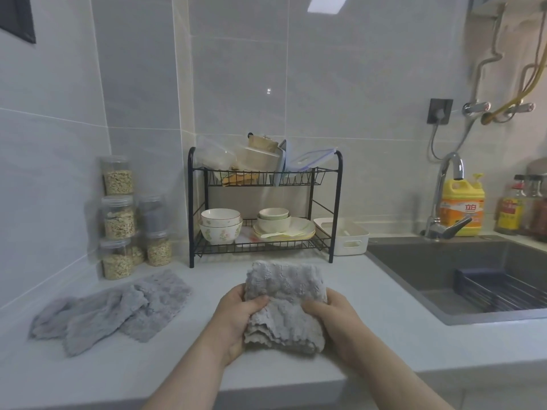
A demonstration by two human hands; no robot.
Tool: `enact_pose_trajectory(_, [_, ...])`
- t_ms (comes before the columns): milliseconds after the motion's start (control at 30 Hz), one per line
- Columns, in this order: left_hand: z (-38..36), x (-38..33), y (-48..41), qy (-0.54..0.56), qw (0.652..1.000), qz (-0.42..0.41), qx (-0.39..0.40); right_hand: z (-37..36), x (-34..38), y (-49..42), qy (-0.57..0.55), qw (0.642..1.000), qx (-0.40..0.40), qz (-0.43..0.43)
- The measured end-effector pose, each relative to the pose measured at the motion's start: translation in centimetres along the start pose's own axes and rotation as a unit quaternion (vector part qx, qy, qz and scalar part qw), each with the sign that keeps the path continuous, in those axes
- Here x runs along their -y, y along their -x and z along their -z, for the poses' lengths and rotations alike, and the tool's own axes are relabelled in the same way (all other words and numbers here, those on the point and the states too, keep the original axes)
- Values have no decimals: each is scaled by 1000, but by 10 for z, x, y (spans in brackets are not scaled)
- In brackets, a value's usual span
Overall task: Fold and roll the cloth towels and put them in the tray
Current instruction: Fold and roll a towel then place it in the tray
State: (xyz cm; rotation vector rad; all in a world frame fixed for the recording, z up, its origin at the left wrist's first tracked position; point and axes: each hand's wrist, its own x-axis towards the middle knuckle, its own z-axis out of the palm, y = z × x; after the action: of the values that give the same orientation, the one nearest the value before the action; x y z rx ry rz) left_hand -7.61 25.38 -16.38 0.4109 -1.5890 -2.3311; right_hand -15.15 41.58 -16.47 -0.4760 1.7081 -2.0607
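Towel (285, 303) in grey, folded into a thick layered pad, sits between your two hands just above the near part of the white countertop (384, 315). Your left hand (236, 318) grips its left edge, thumb pressed over the top surface and fingers curled underneath. Your right hand (334, 321) clamps the right edge the same way, thumb on top, fingers hidden below the cloth. Several scalloped layers show along the towel's near edge, stacked one on another, and the far part rises above your thumbs.

To your left, more grey towels (112, 309) lie loose and crumpled on the countertop, well apart from the one you hold. Behind them, clear jars (118, 217) of grain stand stacked against the tiled wall. A black wire dish rack (263, 202) stands at the back, with bowls and plates on its lower shelf and containers on the upper one. Just beside the rack's right leg sits the white tray (346, 236), touching nothing you hold. Farther right are the dark sink (444, 270), the faucet (447, 196) and a yellow detergent bottle (463, 205).
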Motion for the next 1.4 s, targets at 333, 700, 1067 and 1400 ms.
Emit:
enact_pose_trajectory(333, [-2,-2,0,-10,1000,0,21,7,1,-4,-77,996,44,4])
enact_pose_trajectory(700, [1,-8,-3,49,998,11,37,16,2,-4,-144,985,96,-2])
enact_pose_trajectory(1067, [1,-7,-3,100,993,60,15,19,-2,-18,-176,983,44,-25])
enact_pose_trajectory(1400, [1,-9,-4,104,993,60,3,20,-6,-18,-161,986,13,-32])
